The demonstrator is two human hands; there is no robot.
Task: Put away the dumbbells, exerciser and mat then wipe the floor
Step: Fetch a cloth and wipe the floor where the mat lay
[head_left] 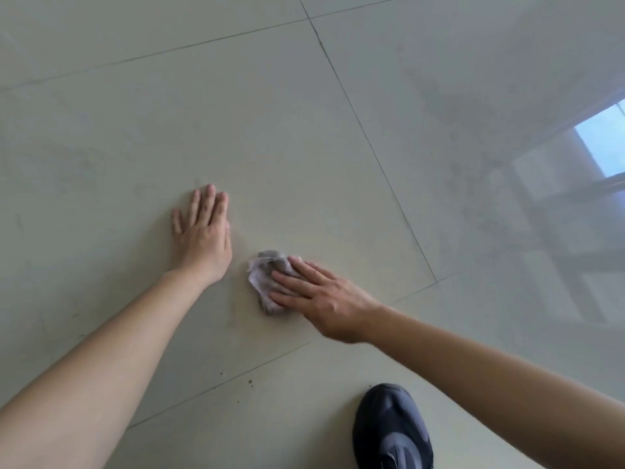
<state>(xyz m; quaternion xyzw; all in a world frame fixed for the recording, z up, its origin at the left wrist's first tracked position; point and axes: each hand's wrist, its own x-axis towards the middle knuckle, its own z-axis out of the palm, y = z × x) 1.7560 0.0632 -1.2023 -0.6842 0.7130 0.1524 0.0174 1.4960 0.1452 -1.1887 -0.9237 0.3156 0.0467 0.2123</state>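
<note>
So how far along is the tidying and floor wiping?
No dumbbells, exerciser or mat in view, so putting away looks done. Wiping is in hand: the right hand presses a crumpled cloth flat on the tiled floor. Left: specks near the shoe.

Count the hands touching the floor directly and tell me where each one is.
1. The left hand lies flat, palm down, on the bare tile floor. The right hand presses on a crumpled cloth instead, just right of the left one.

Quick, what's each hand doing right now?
Left hand: open, flat on the floor, holding nothing.
Right hand: open, fingers pressing the cloth down.
</note>
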